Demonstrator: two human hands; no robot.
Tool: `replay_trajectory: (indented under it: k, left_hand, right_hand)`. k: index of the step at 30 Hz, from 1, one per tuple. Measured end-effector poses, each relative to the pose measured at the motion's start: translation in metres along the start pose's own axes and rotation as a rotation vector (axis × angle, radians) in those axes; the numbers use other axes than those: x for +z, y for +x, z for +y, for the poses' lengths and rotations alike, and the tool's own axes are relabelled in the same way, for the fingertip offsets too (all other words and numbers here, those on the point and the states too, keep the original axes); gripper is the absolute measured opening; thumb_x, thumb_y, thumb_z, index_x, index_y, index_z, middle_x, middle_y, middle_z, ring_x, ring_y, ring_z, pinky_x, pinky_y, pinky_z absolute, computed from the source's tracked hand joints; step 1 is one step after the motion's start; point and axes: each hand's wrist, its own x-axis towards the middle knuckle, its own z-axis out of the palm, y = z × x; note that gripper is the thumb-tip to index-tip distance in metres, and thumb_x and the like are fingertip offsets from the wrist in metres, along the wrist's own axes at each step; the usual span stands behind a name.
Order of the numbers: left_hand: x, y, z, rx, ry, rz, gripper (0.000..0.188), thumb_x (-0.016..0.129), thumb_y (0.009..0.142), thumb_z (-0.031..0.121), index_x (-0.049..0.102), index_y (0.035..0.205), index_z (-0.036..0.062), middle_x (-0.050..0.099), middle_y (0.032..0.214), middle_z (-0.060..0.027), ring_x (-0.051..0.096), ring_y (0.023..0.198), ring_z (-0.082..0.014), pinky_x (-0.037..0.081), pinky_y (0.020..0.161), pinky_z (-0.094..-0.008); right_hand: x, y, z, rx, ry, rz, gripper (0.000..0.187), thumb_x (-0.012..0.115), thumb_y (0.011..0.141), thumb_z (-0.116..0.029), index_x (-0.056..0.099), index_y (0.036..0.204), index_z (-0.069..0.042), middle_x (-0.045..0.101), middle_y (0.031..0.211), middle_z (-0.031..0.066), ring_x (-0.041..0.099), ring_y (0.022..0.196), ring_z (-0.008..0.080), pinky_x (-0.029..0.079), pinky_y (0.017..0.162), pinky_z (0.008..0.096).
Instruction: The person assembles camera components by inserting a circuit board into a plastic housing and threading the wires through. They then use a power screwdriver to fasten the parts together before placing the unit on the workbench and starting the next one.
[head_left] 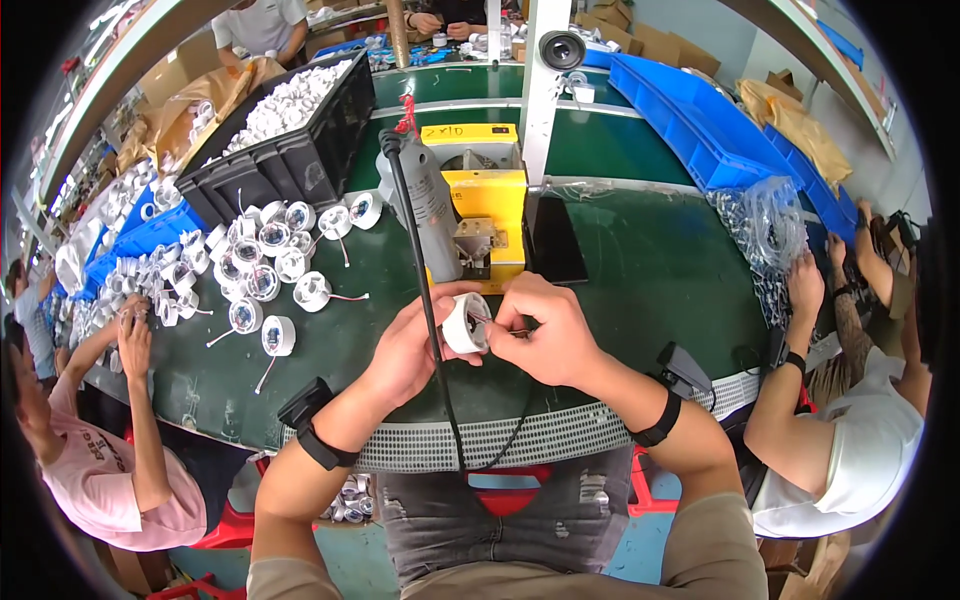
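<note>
My left hand grips a round white plastic housing from its left side, its open face turned to the right. At that open face, my right hand pinches thin wires with thumb and forefinger. A black cable hangs down in front of my left hand. Just beyond both hands stands a yellow machine with a grey cylindrical motor on its left. Several similar white housings with wire leads lie on the green table to the left.
Behind the loose housings stands a black crate heaped with small white parts. A black flat panel lies right of the machine. Blue trays and bagged metal parts occupy the right. Co-workers sit at both sides.
</note>
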Motion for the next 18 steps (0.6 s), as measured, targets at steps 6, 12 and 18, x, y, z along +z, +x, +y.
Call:
replay_trajectory:
  k: [6, 12, 18]
  left_hand:
    - [-0.002, -0.004, -0.002, 0.077, -0.076, -0.062, 0.046, 0.044, 0.098, 0.016, 0.038, 0.139, -0.0044, 0.057, 0.123, -0.0132, 0.060, 0.108, -0.0207, 0.051, 0.093, -0.0357]
    - [-0.005, -0.003, -0.008, 0.241, 0.059, -0.124, 0.042, 0.052, 0.091, 0.005, 0.049, 0.132, -0.0025, 0.052, 0.131, -0.0131, 0.052, 0.119, -0.0207, 0.040, 0.101, -0.0332]
    - [-0.012, -0.001, -0.008, 0.499, 0.329, -0.183, 0.039, 0.054, 0.090, 0.007, 0.054, 0.129, 0.0019, 0.042, 0.138, -0.0195, 0.048, 0.123, -0.0278, 0.040, 0.102, -0.0386]
  right_hand:
    - [-0.005, 0.003, 0.003, 0.548, 0.634, -0.022, 0.013, 0.060, 0.092, -0.011, 0.061, 0.084, -0.001, 0.060, 0.080, -0.0021, 0.051, 0.072, 0.0035, 0.041, 0.064, 0.0221]
    - [-0.014, 0.005, 0.005, 0.578, 0.747, -0.138, 0.013, 0.061, 0.092, -0.012, 0.060, 0.087, -0.001, 0.059, 0.080, -0.0001, 0.055, 0.078, 0.0082, 0.044, 0.073, 0.0244]
    - [-0.012, 0.004, 0.002, 0.489, 0.711, -0.055, 0.015, 0.061, 0.092, -0.011, 0.059, 0.083, 0.001, 0.057, 0.083, 0.0024, 0.054, 0.079, 0.0106, 0.044, 0.074, 0.0264]
